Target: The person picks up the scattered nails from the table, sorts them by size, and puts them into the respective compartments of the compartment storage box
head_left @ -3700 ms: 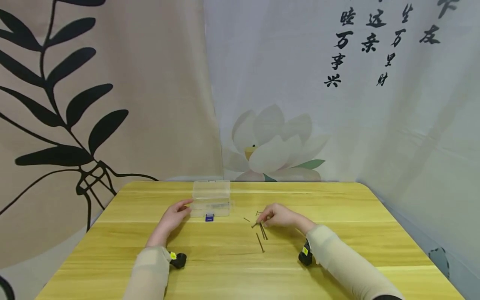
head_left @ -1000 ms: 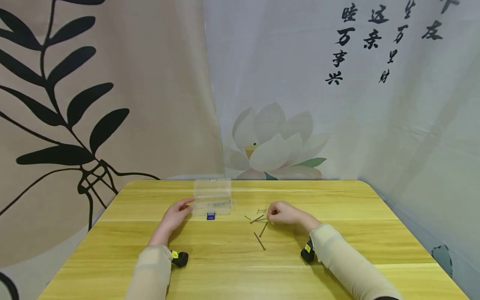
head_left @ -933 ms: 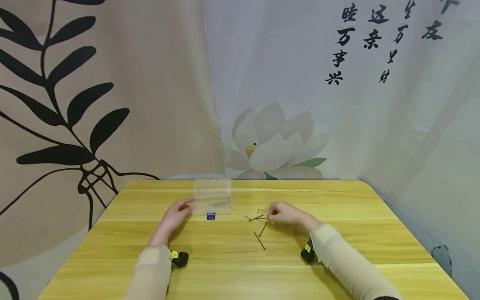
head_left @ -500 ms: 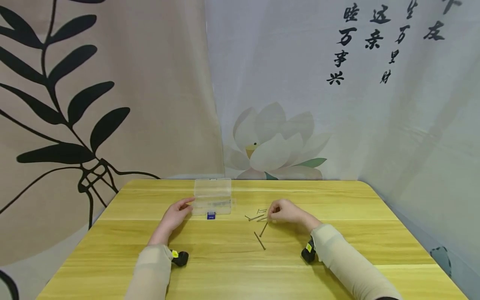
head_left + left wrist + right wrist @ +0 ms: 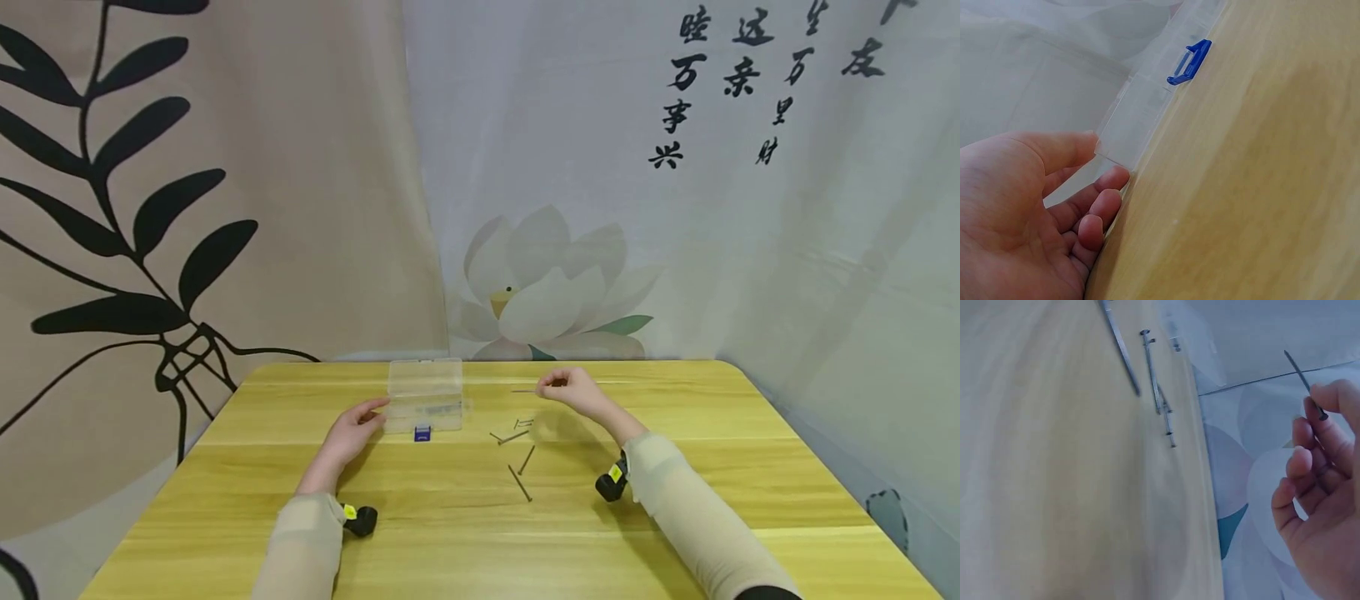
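A clear plastic box (image 5: 423, 412) with a raised lid (image 5: 424, 377) and a blue latch (image 5: 422, 433) stands toward the back of the table. My left hand (image 5: 354, 429) holds its left end, thumb and fingertips at the corner in the left wrist view. Between thumb and fingertips, my right hand (image 5: 573, 392) pinches a thin nail (image 5: 1300, 375) near its head, the point sticking out leftward above the table. Below that hand lie more nails: two long ones (image 5: 520, 483) toward the front, others crossed (image 5: 514, 437), and several small ones (image 5: 523, 423) farther back. Something thin and grey shows inside the box.
The wooden table (image 5: 450, 542) ends at the back against a printed curtain (image 5: 555, 275) with a lotus and dark leaves. A dark wrist camera (image 5: 360, 521) sits on the left sleeve, another camera (image 5: 611, 483) on the right.
My right hand has picked a nail out of the group and lifted it up and back, away from the others. The left hand stays at the box.
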Motion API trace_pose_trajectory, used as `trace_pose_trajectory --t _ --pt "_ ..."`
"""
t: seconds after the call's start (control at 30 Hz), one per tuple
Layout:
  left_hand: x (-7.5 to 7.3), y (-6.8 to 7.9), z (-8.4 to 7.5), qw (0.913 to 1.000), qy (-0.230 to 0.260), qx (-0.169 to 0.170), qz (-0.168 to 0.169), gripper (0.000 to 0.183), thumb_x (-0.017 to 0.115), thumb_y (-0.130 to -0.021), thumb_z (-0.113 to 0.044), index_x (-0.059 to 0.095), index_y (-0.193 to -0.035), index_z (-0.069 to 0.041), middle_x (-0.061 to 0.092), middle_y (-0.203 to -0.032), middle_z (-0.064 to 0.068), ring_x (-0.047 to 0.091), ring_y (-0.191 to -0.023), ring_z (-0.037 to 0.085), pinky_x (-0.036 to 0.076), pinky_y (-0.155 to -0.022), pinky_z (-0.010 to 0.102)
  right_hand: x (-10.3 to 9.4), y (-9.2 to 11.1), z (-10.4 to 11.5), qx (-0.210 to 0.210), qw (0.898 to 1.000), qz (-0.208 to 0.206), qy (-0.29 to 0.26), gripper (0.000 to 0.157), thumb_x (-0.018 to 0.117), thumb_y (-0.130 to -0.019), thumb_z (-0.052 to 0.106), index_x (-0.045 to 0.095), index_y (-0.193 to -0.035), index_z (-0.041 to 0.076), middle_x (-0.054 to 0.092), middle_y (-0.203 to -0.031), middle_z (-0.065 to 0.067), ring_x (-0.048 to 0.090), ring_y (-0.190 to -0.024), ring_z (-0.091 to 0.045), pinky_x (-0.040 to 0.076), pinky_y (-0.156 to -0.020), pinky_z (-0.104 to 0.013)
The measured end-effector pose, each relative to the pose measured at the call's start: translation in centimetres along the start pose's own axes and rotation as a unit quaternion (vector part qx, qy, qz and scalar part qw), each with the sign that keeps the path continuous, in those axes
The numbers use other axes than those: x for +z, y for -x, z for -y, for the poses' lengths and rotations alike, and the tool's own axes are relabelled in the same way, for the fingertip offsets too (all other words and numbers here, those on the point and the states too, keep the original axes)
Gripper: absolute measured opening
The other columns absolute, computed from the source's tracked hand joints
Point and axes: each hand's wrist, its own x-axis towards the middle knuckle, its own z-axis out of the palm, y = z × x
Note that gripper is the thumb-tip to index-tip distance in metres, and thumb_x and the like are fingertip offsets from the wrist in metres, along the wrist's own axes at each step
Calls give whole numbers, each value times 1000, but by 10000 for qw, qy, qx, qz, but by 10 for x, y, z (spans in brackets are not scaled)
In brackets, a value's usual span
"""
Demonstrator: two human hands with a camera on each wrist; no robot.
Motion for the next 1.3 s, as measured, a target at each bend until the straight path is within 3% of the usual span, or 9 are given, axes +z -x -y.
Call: trace_pose_trajectory --t 0.1,0.4,0.8,1.07,1.3 --pt "-1 0 2 10000 8 3 -17 40 52 -101 -17 52 -140 -7 58 -119 18 54 -105 31 43 -86 46 0 -9 -4 -55 10000 -41 21 16 67 -91 16 72 -95 1 66 -91 -3 58 -83 -21 48 -80 -46" --pt "-2 1 5 10000 35 43 -22 40 53 -101 -16 52 -140 -6 59 -118 18 54 -106 32 44 -87 46 4 -17 1 -167 9997 203 10 18 66 -92 15 71 -95 -2 67 -91 -3 60 -89 -35 49 -78 -34" --pt "1 1 5 9999 74 117 -28 39 54 -100 -14 54 -138 -5 60 -116 16 54 -106 31 44 -88 47 6 -32 18 -403 9987 318 -68 17 63 -94 12 69 -96 -3 66 -89 -4 58 -90 -39 48 -79 -36" --pt "1 1 4 9998 43 163 -55 38 54 -100 -13 55 -137 -5 61 -115 15 55 -104 29 44 -88 46 9 -46 32 -512 9980 365 65 13 64 -93 13 71 -94 3 68 -93 -9 60 -86 -21 48 -80 -36" --pt "0 2 3 9998 18 155 -118 37 55 -99 -13 56 -136 -5 62 -113 15 56 -103 29 44 -87 47 14 -61 46 -581 9971 493 60 11 62 -94 13 72 -90 9 69 -93 -8 60 -95 -39 48 -82 -39"
